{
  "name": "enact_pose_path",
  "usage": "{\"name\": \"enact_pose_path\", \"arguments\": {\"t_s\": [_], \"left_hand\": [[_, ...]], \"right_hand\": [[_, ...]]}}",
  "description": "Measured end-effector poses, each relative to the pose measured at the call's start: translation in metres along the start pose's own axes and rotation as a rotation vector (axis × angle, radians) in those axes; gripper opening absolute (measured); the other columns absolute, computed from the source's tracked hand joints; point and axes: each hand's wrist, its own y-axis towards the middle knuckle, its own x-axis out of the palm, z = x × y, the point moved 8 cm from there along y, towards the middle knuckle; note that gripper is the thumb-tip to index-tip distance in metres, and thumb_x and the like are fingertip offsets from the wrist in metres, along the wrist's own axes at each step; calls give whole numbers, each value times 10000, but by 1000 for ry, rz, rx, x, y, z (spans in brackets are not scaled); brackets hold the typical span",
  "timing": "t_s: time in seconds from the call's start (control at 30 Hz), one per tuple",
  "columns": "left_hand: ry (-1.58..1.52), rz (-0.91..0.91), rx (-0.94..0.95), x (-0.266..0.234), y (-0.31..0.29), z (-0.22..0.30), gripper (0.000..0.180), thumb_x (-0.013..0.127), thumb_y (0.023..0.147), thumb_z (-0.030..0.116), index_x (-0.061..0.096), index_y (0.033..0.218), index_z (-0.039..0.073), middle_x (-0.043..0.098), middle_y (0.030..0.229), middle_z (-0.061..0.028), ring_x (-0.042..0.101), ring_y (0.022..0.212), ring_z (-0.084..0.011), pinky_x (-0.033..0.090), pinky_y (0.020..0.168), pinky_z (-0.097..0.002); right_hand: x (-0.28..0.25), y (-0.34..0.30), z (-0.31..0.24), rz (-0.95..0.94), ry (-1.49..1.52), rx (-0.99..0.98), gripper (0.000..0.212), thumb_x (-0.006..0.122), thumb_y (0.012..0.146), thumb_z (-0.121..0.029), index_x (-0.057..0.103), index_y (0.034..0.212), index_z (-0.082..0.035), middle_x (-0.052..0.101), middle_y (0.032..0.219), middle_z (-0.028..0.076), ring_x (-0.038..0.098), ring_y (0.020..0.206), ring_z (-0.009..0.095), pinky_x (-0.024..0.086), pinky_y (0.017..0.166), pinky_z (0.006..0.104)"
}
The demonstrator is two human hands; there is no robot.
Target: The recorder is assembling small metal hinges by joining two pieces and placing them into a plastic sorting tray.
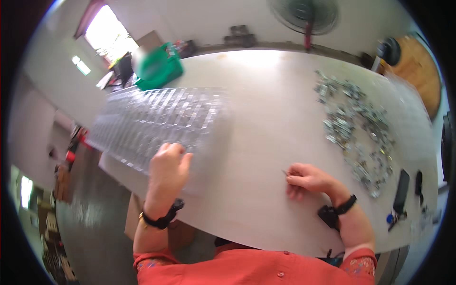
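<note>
My left hand (170, 165) is over the near edge of a clear plastic tray (142, 116) with rows of long ridged compartments. Its fingers curl downward and the thumb stands out to the right; what lies under the fingers is hidden. The tray's right side looks smeared. Farther right, my right hand (306, 180) hovers near the front of the table, thumb and forefinger pinched on a small thin metal piece (284, 172), too small to name. To the right of that hand lies a loose spread of small shiny metal parts (339, 124).
The pale table (256, 118) carries everything. Behind the tray sits a green plastic bin (166, 66). A black flat oblong object (401, 191) and keys (396, 218) lie at the right. Clear plastic (403, 107) covers the far right. A fan (304, 14) stands beyond the table.
</note>
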Motion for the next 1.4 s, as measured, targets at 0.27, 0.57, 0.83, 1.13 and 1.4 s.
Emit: {"name": "enact_pose_path", "arguments": {"t_s": [0.27, 0.57, 0.83, 1.13, 1.4], "left_hand": [[-234, -91, 221, -2, -18, 120, 137, 736, 834, 83, 680, 901, -22, 618, 794, -128, 633, 667, -218, 496, 611, -334], [-328, -446, 661, 38, -26, 252, 177, 746, 837, 159, 696, 903, 2, 646, 838, -138, 654, 715, -271, 523, 661, -362], [-382, -570, 700, 113, 14, 327, 193, 698, 842, 173, 698, 907, -9, 653, 854, -151, 654, 759, -297, 518, 697, -376], [-338, -666, 940, 178, -7, 408, 218, 695, 838, 184, 678, 952, -1, 657, 944, -175, 643, 910, -354, 499, 807, -431], [-264, -650, 1001, 231, -25, 466, 313, 674, 850, 281, 688, 901, -28, 650, 939, -233, 629, 922, -400, 496, 829, -455]], "right_hand": [[-3, 2, 1, -53, 28, -69, 235, 545, 1005, -196, 533, 1121, 8, 690, 941, 114, 699, 823, 175, 580, 659, 300], [5, 5, 2, -108, 50, -177, 248, 548, 975, -192, 547, 1114, 13, 685, 944, 131, 707, 800, 196, 588, 667, 306], [5, 2, 2, -106, 57, -207, 205, 520, 963, -157, 584, 1045, 19, 679, 926, 131, 713, 782, 196, 607, 643, 313], [-4, -18, 13, -133, 253, -392, 285, 697, 917, -267, 665, 1043, -13, 698, 912, 122, 712, 759, 195, 595, 648, 300], [-33, -40, 28, -127, 468, -563, 318, 731, 897, -302, 685, 1030, -17, 704, 922, 121, 714, 763, 193, 593, 669, 292]]}}
